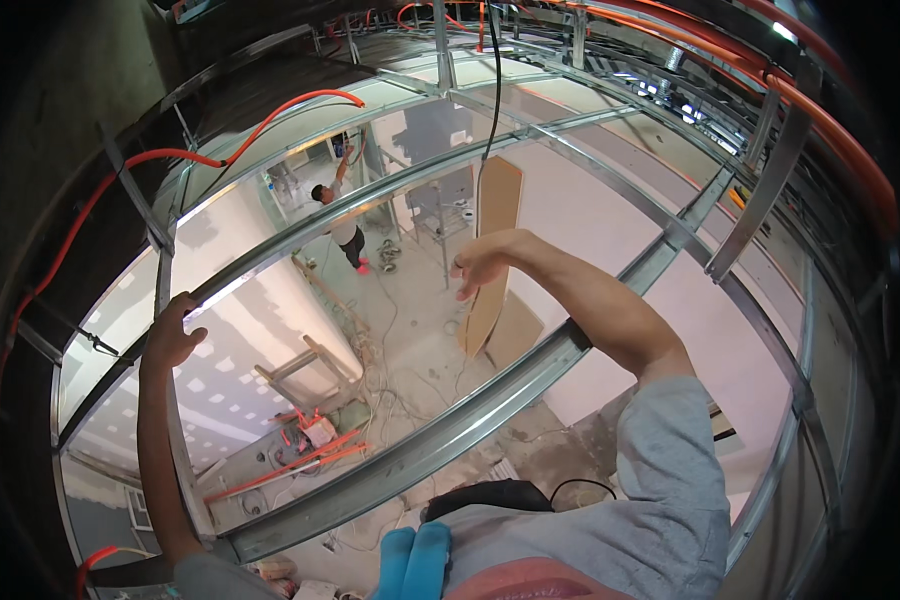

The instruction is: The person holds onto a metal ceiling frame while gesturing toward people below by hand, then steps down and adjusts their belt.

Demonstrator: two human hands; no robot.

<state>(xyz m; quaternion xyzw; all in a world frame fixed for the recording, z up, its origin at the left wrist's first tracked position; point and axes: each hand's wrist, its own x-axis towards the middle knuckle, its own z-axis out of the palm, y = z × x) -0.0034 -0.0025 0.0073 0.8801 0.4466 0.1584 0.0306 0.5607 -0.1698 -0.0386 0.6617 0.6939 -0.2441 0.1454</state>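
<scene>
At the left side, an orange conduit [175,153] is curving. The left grip [173,335] is touching the end of the far metal channel [295,235]; whether it is grasping, I cannot tell. Below, a co-worker [345,215] is standing with one arm raised. The near metal channel [445,430] is crossing diagonally. The right grip [482,262] is hanging released between both channels. Small lettering on the pink shirt patch [530,580] is appearing unreadable.

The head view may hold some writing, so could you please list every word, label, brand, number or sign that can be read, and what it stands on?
No text can be read.
Grey shirt, pink-red patch: faint marks at the picture's lower edge, too blurred to read.
</scene>
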